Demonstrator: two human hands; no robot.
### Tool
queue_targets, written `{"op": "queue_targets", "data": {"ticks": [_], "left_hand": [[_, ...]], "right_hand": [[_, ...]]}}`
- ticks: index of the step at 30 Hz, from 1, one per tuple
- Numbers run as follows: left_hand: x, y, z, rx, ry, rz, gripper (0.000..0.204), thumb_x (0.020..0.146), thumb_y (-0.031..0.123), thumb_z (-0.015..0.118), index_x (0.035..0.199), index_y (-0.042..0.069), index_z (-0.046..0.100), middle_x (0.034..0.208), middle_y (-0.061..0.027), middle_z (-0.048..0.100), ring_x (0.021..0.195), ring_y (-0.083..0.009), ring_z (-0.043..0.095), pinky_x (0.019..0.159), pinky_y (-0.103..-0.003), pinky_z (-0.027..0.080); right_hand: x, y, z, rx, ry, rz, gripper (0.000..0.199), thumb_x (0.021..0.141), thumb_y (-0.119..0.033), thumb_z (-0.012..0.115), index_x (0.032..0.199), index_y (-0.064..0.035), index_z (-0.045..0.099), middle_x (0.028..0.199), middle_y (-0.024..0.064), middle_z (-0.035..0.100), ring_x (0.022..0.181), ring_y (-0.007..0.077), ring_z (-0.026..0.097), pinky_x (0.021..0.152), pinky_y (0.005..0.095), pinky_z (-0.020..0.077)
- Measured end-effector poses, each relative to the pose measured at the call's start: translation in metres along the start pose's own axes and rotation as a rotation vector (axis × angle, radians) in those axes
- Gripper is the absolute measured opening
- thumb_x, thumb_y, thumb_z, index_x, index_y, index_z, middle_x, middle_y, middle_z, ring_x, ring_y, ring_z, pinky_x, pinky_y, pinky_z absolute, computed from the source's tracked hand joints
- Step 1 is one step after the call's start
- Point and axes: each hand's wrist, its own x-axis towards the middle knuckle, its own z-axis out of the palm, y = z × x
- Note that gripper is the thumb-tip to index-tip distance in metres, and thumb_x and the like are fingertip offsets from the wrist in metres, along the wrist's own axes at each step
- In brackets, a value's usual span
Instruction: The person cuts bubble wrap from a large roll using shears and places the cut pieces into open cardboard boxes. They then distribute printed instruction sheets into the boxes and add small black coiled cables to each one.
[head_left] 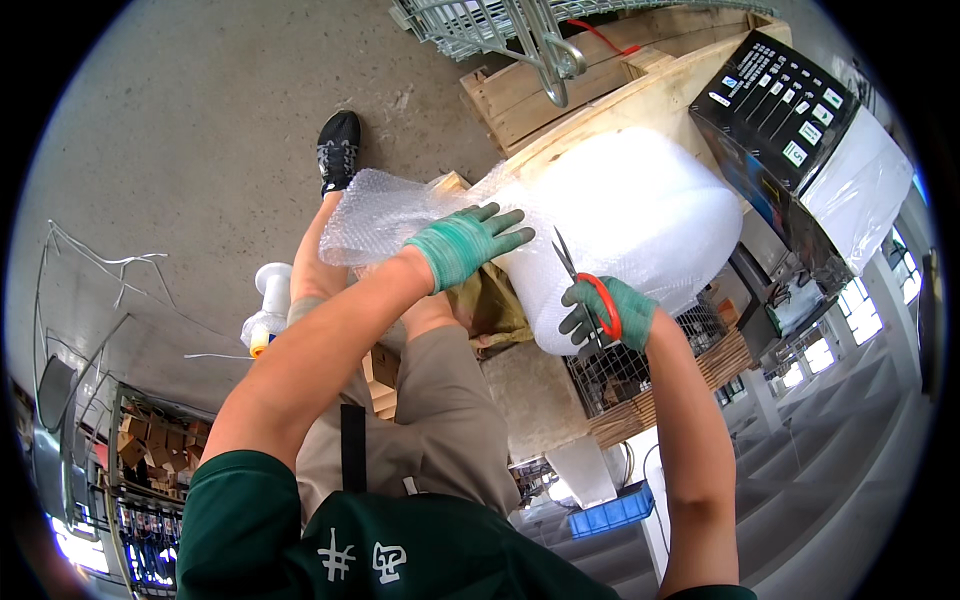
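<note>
A big roll of bubble wrap (640,215) lies on a wooden pallet (600,95). A loose sheet of bubble wrap (375,215) runs from the roll to the left. My left hand (465,243), in a green glove, lies flat on that sheet with its fingers spread. My right hand (607,315), also gloved in green, grips scissors with red handles (585,290). The blades point up at the wrap where the sheet leaves the roll.
A black box with white labels (775,105) stands on the pallet to the right. A wire cage (480,25) sits at the top. My foot in a black shoe (338,150) rests on the concrete floor. A white spool (272,290) lies by my leg.
</note>
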Motion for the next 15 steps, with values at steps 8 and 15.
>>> {"op": "queue_targets", "data": {"ticks": [8,15], "left_hand": [[-0.009,0.007,0.004,-0.012,0.011,-0.051,0.07,0.091,-0.002,0.049,0.157,0.018,0.038,0.164,-0.0138,0.038,0.145,-0.0388,0.045,0.12,-0.044,0.041],[-0.009,0.014,0.007,-0.008,0.013,-0.046,0.07,0.09,0.0,0.052,0.157,0.018,0.038,0.164,-0.0138,0.037,0.143,-0.0385,0.046,0.118,-0.044,0.042]], "right_hand": [[0.025,-0.014,0.003,-0.093,0.006,-0.01,0.053,0.096,-0.05,0.062,0.118,-0.0016,0.06,0.085,0.0193,0.067,0.061,0.0264,0.062,0.057,0.0411,0.0576],[0.06,-0.044,0.014,-0.222,0.124,-0.068,0.069,0.095,-0.065,0.061,0.112,0.0012,0.061,0.074,0.0125,0.064,0.046,0.0206,0.055,0.045,0.0347,0.0469]]}}
